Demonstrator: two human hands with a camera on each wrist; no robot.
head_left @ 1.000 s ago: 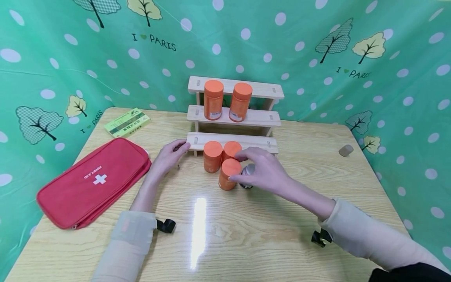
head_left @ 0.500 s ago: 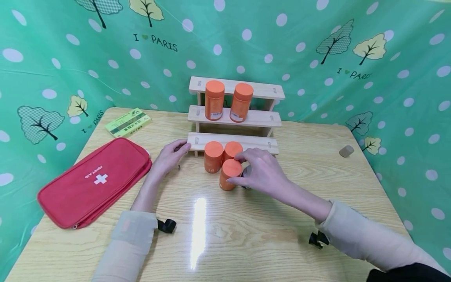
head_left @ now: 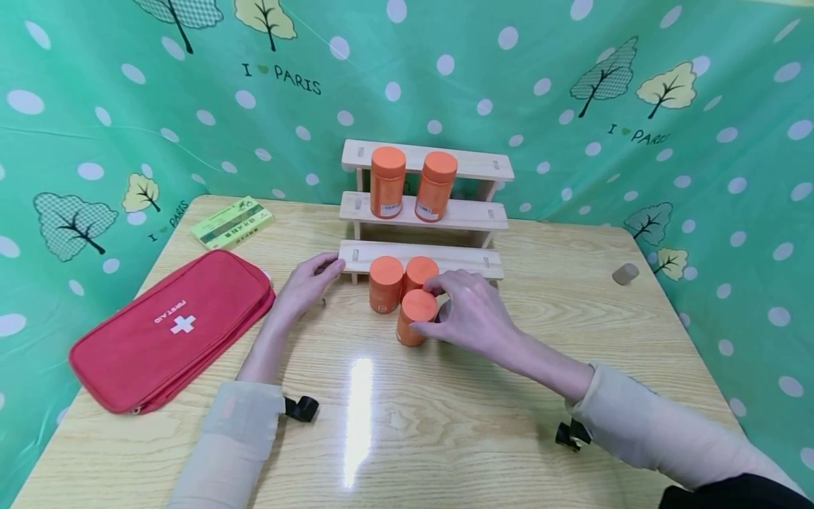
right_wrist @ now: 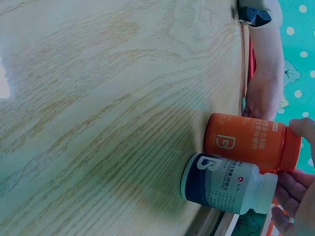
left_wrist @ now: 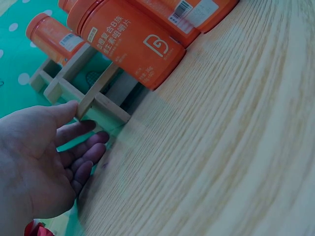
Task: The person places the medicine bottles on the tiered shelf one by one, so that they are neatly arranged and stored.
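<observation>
My right hand (head_left: 473,311) pinches the lid of the front orange bottle (head_left: 413,322) between thumb and fingers. The bottle stands upright on the table. Beside it in the right wrist view is a white and navy bottle (right_wrist: 227,184), hidden behind the hand in the head view. Two more orange bottles, the left one (head_left: 385,286) and the right one (head_left: 420,270), stand just behind, before the three-tier wooden shelf (head_left: 464,256). At the lowest board's left end, my left hand (head_left: 307,284) holds the corner, thumb on the board's end and fingers curled below.
On the middle tier stand two orange bottles, one left (head_left: 386,185) and one right (head_left: 435,188). A red first aid pouch (head_left: 172,329) lies at left, with a green and yellow box (head_left: 232,222) behind it. A small grey-brown cylinder (head_left: 625,273) lies at far right.
My right hand has shifted slightly left and closed its fingers on the front orange bottle's lid, covering the white and navy bottle in the head view. The left hand stays on the shelf.
</observation>
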